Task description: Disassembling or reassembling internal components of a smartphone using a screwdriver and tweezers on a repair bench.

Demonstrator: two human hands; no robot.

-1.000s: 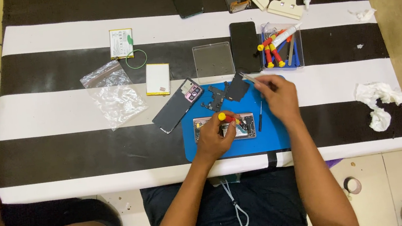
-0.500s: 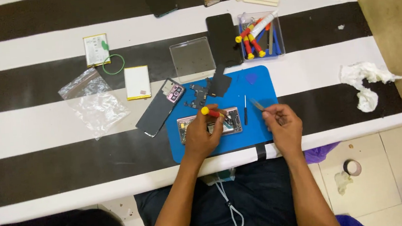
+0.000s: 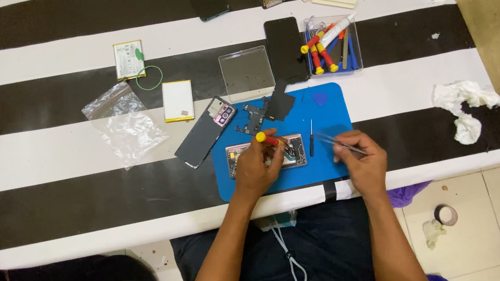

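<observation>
An opened phone body lies on a blue work mat at the near edge of the table. My left hand rests over the phone and grips a small screwdriver with a red and yellow handle. To the right, my right hand holds metal tweezers whose tips point left over the mat. A thin dark screwdriver lies loose between the two hands. Small dark phone parts sit on the mat's far side.
A phone back cover lies left of the mat, with a white battery, a plastic bag and a second battery further left. Behind the mat stand a clear lid, a black phone and a tool tray. Crumpled tissue lies right.
My right hand has drawn back from the far side of the mat toward the near right edge, with the tweezers in it. My left hand stays on the phone body.
</observation>
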